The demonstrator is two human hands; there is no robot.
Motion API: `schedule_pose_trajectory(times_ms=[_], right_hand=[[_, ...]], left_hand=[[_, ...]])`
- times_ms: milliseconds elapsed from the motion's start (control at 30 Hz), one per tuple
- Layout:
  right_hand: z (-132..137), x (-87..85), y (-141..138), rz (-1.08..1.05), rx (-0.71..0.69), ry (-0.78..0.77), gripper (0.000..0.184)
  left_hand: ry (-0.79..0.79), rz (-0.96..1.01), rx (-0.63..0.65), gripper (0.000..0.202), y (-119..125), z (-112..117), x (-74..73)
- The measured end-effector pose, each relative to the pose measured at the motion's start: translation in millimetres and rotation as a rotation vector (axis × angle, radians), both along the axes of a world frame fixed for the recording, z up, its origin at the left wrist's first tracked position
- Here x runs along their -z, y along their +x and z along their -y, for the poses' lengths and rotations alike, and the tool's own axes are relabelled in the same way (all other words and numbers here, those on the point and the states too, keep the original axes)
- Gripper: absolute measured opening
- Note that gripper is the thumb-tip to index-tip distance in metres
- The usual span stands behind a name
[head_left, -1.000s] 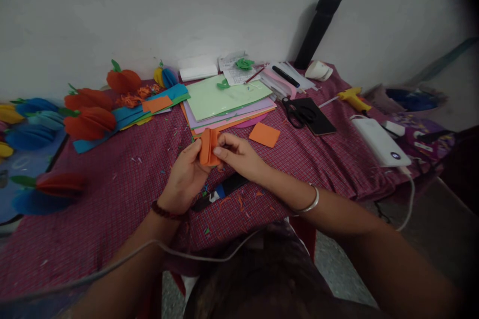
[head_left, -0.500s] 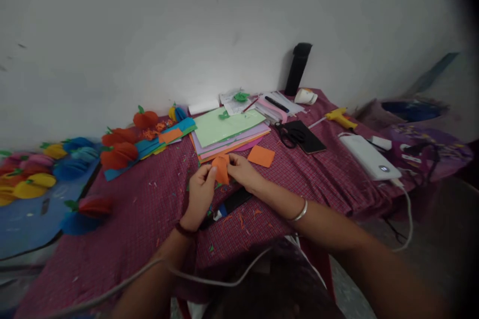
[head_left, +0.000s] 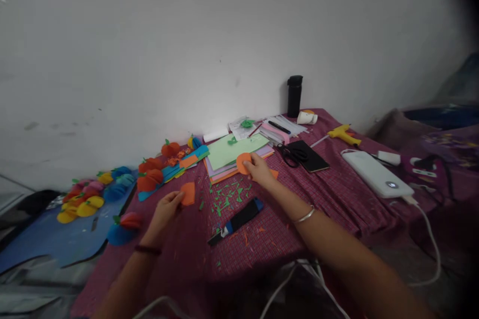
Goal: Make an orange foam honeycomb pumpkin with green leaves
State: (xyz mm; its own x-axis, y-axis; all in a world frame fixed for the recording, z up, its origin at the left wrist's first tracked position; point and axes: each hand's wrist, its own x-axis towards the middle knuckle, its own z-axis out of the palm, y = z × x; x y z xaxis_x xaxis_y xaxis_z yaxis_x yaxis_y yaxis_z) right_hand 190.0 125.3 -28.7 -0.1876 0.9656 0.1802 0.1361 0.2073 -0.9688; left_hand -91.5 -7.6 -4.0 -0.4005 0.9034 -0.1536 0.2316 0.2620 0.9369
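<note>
Between the thumb and fingers of my left hand (head_left: 167, 209) is an orange paper piece (head_left: 188, 193) with straight edges, held above the left part of the cloth. My right hand (head_left: 259, 168) pinches a round orange paper disc (head_left: 243, 163) in front of the paper stack. Part of another orange paper (head_left: 274, 174) shows behind my right wrist. Green paper scraps (head_left: 226, 200) lie scattered below and between the hands. Nearer to me rests a blue and black cutter-like tool (head_left: 239, 217), its exact kind unclear.
Coloured sheets (head_left: 235, 152) are stacked at the back. Black scissors (head_left: 292, 154) lie on a black notebook (head_left: 312, 156). To the right are a yellow glue gun (head_left: 342, 133) and a white power bank (head_left: 376, 173) with a cable. Paper pumpkins (head_left: 150, 179) and a black bottle (head_left: 294, 97) also stand here.
My hands were together at one orange paper; now they are apart, the left moved left with a straight-edged piece, the right holding a round disc. The view has shifted, uncovering the green scraps.
</note>
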Motion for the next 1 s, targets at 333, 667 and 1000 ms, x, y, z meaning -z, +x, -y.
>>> schedule_pose_trajectory(times_ms=[333, 667, 1000], right_hand=[[-12, 5.5, 12, -0.004, -0.198, -0.187, 0.031], [31, -3.3, -7, -0.138, -0.549, -0.116, 0.037], [70, -12.1, -62, 0.174, -0.78, 0.082, 0.018]], left_hand=[[0.155, -0.205, -0.012, 0.023, 27, 7, -30.4], [0.389, 0.338, 0.195, 0.042, 158, -46, -8.2], [0.41, 0.526, 0.1, 0.018, 99, -1, -29.6]])
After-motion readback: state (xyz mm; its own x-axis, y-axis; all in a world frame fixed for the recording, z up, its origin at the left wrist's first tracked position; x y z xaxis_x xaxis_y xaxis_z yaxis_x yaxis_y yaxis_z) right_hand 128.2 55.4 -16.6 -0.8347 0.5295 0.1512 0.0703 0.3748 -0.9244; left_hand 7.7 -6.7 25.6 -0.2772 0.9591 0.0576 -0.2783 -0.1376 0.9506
